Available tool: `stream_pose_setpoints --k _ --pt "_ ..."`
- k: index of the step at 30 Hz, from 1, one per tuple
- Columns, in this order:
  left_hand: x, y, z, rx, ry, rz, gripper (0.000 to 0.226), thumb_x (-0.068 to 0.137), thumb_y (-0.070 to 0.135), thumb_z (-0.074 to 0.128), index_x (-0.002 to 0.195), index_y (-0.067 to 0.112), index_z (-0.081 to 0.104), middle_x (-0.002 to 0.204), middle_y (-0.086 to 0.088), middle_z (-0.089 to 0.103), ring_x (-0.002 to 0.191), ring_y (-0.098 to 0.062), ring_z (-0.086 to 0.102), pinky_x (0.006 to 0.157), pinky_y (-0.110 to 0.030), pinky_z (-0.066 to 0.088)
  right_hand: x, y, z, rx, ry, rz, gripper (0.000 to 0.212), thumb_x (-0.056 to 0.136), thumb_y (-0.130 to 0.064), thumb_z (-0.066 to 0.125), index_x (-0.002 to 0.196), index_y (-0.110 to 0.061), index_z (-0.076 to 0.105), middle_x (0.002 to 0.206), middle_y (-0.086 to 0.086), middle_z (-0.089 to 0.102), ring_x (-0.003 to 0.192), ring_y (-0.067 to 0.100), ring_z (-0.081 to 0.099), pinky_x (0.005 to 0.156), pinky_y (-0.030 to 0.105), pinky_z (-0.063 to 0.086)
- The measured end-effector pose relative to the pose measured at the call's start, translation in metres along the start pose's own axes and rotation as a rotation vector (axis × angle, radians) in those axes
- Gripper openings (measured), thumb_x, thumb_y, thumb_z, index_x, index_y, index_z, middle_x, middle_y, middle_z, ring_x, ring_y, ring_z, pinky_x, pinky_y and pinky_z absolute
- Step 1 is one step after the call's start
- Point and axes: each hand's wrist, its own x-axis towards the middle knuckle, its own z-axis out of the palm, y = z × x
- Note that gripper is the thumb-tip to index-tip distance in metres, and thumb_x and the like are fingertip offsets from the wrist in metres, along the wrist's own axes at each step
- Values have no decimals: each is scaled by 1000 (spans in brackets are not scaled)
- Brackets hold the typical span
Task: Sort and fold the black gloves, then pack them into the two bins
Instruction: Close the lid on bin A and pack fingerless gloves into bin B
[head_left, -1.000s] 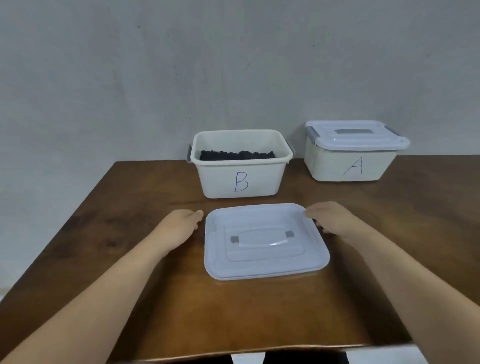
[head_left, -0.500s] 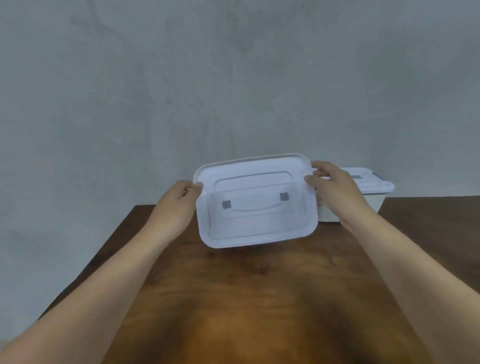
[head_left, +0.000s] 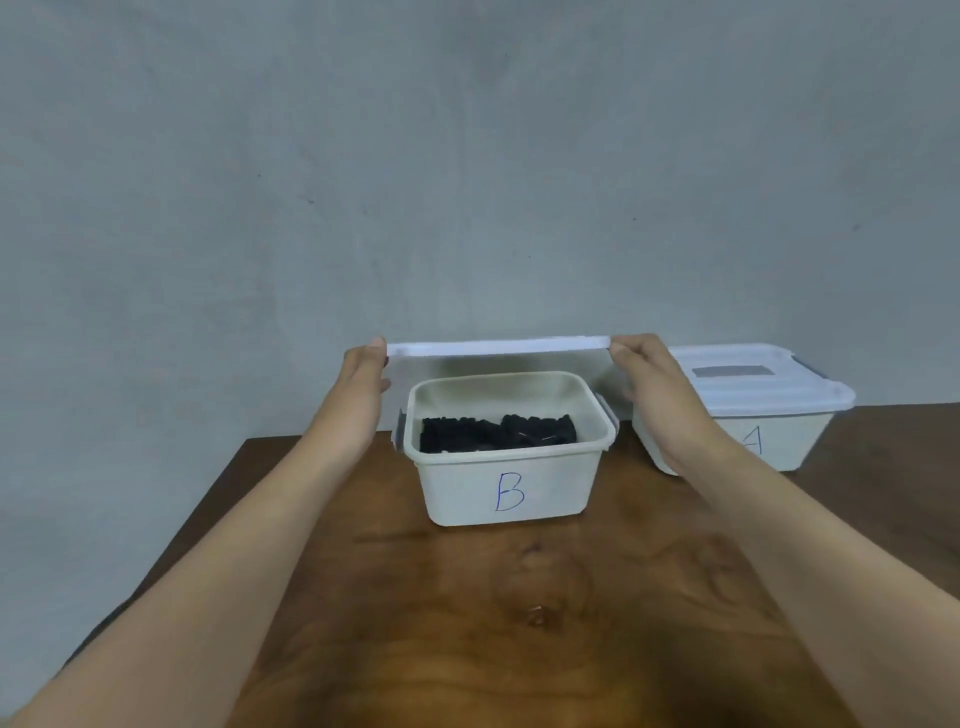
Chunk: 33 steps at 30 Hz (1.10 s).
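Below a plain grey wall (head_left: 467, 156), a dark wooden table (head_left: 467, 597) — toward its far edge open white plastic bin B (head_left: 550, 488) holds the black gloves (head_left: 493, 434), lidded white bin A (head_left: 795, 441) just beside it. Left hand (head_left: 363, 384) and right hand (head_left: 654, 395) grip a flat white lid (head_left: 498, 346) by its ends — level above bin B.

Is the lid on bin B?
No, the left hand and right hand hold the lid in the air above bin B, and the gloves inside show.
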Motion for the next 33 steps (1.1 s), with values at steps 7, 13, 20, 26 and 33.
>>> stream_pose_setpoints --k 7,13,20,26,33 --pt "8 -60 4 23 73 -49 67 86 89 27 122 41 56 127 16 66 125 -11 61 116 -52 42 3 36 0 -26 82 42 21 107 -46 50 112 -32 64 107 -13 65 96 7 60 85 31 47" --pt "15 -78 0 13 130 -98 59 94 74 30 130 34 55 125 16 65 123 -6 60 117 -52 42 14 41 10 -103 122 -12 15 106 -41 48 111 -36 62 112 -18 65 101 3 60 90 32 46" --pt "11 -76 16 218 23 -49 32 109 48 47 137 36 56 125 25 62 114 4 58 85 -19 40 17 58 22 -299 -47 -64 28 110 -37 52 134 -36 65 126 -30 59 120 -5 50 94 7 35" --pt "19 -82 22 19 -36 -253 74 99 54 67 159 22 39 149 11 54 131 -15 55 111 -45 46 20 84 19 -606 -124 -187 34 108 -44 49 137 -37 65 144 -19 60 142 9 47 115 30 36" --pt "15 -86 45 174 23 55 40 108 30 48 145 33 63 128 6 73 117 -17 67 88 -20 50 16 86 28 -693 -83 -264 35 109 -32 51 140 -27 66 148 -12 61 146 15 45 120 42 37"
